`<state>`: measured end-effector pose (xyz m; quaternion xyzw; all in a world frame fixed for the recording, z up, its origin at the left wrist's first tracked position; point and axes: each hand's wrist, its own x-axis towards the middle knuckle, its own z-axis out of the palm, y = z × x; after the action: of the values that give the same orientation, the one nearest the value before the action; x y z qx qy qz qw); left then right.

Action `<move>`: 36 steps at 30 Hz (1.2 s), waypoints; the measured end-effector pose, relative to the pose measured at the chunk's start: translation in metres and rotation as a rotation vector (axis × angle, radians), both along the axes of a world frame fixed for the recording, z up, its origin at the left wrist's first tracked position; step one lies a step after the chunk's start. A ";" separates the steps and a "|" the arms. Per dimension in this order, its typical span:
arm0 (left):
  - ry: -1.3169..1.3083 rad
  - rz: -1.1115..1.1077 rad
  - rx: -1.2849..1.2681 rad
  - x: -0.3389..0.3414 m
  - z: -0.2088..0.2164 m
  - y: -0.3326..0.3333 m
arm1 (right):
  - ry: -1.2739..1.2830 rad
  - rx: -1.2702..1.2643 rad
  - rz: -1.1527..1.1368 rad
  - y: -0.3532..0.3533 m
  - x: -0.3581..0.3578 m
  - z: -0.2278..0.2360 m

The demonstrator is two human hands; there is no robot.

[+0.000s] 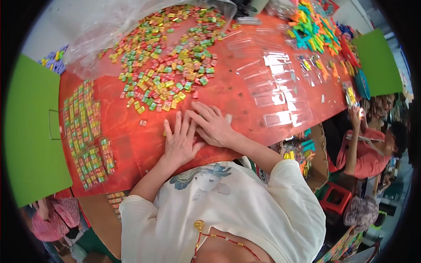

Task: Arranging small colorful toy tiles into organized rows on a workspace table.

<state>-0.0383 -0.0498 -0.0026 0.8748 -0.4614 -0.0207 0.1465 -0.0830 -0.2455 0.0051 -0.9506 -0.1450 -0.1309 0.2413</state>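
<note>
Palms down near the edge of the red tabletop (239, 98), my left hand (180, 142) has its fingers slightly apart and my right hand (216, 128) brings its own, closer together, to those fingertips; a small wrapped piece (165, 133) peeks out, though whether any is pinched I cannot tell. I appear to be lining pieces up, which would call for gentle, even squaring; beyond my fingers spreads the loose, colourful pile (169, 83).

red table (232, 90) | left green panel (35, 131) | right green panel (378, 63) | red stool (335, 198)
</note>
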 end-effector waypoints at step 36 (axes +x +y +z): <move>-0.298 -0.084 0.021 0.118 -0.001 -0.099 | 0.090 -0.399 -0.316 -0.203 -0.007 0.005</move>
<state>0.0795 -0.1487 -0.0041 0.8497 -0.5138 0.0981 0.0661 -0.0904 -0.4484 0.0096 -0.9951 -0.0069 -0.0931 0.0315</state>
